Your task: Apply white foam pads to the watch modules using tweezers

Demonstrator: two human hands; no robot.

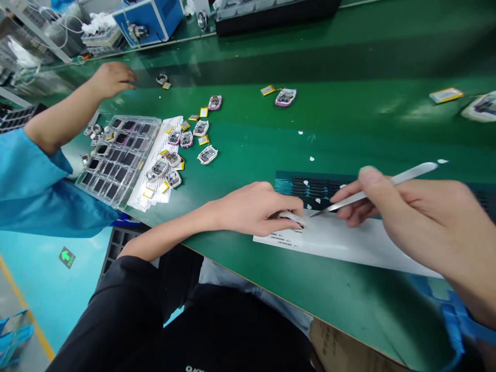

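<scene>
My left hand [251, 209] lies on the green bench with its fingers curled round a small pale part [291, 218] at the left end of a white sheet [349, 242]. My right hand [418, 212] pinches silver tweezers [372, 194], whose tip points at that part. A dark sticker sheet [310, 185] with white dots lies just behind the two hands.
A co-worker's arm in a blue sleeve [34, 181] reaches over the bench at left, hand [110, 78] near a clear tray [116, 157]. Several small circuit modules [207, 154] and yellow batteries lie beside it. A blue machine [149, 18] stands at the back.
</scene>
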